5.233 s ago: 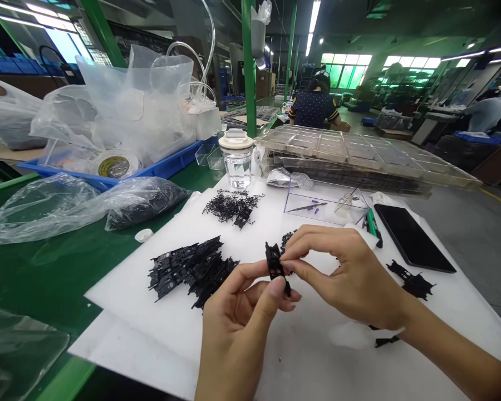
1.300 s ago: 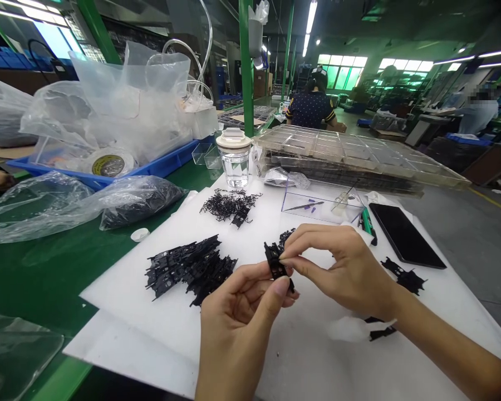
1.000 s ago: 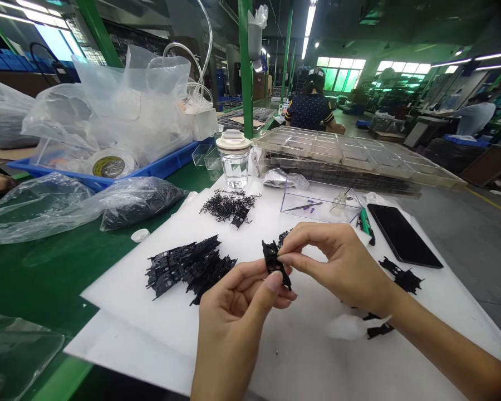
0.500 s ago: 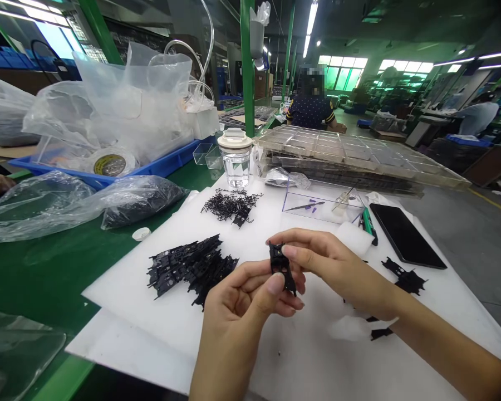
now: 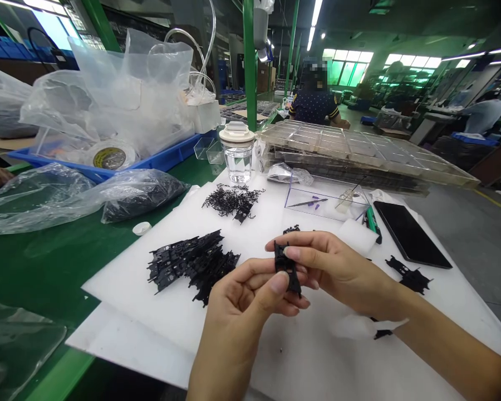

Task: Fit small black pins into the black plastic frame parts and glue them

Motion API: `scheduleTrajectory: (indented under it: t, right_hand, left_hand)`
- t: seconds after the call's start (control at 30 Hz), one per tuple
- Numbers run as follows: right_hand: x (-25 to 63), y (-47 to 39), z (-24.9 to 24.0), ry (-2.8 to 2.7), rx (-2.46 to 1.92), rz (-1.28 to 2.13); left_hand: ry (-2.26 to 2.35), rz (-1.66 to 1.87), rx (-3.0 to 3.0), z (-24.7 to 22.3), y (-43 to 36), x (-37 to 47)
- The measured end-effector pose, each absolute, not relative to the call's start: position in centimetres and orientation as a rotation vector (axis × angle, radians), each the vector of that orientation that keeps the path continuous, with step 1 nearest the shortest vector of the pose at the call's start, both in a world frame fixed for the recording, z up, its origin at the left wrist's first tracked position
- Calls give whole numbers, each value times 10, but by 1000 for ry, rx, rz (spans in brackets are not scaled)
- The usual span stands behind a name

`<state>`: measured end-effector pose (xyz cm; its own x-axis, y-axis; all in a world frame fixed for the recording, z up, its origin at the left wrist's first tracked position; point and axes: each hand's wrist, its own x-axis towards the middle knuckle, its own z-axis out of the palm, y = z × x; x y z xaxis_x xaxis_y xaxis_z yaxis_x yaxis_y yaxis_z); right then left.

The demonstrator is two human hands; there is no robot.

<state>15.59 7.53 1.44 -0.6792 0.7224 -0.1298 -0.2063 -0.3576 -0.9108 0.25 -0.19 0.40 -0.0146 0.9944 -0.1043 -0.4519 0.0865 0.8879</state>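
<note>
Between both hands, over the white sheet (image 5: 125, 328), is a small black plastic frame part (image 5: 293, 281) with holes in it. My left hand (image 5: 250, 301) pinches its lower end, thumb on top and fingers beneath. The thumb and forefinger of my right hand (image 5: 317, 256) grip its upper end. Left of my hands lies a stack of similar black frame parts (image 5: 187, 259). Behind that is a heap of thin black pieces (image 5: 229, 201). Another black frame part (image 5: 409, 275) rests by my right forearm, and more are partly hidden beneath it.
A lidded jar of clear liquid (image 5: 237, 159) stands at the back beside stacked clear compartment trays (image 5: 359, 145). On the right lie a black phone (image 5: 411, 234) and a green marker (image 5: 372, 223). Bags fill a blue tray (image 5: 162, 159) on the left. A person (image 5: 315, 103) sits farther back.
Both hands keep their grip on the black part, which sits slightly farther right in view. Small black bits behind my right hand have come into sight. The scene has shifted a little with the camera.
</note>
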Motion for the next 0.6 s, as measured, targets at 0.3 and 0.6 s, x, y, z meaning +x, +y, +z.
scheduleTrajectory:
  t: [0.3, 0.6]
  right_hand:
    - [153, 76, 8, -1252, -688, 2058]
    - [162, 77, 11, -1422, -681, 1944]
  left_hand:
    - [921, 1302, 807, -1, 0, -1]
    - [1026, 1324, 865, 8, -5, 6]
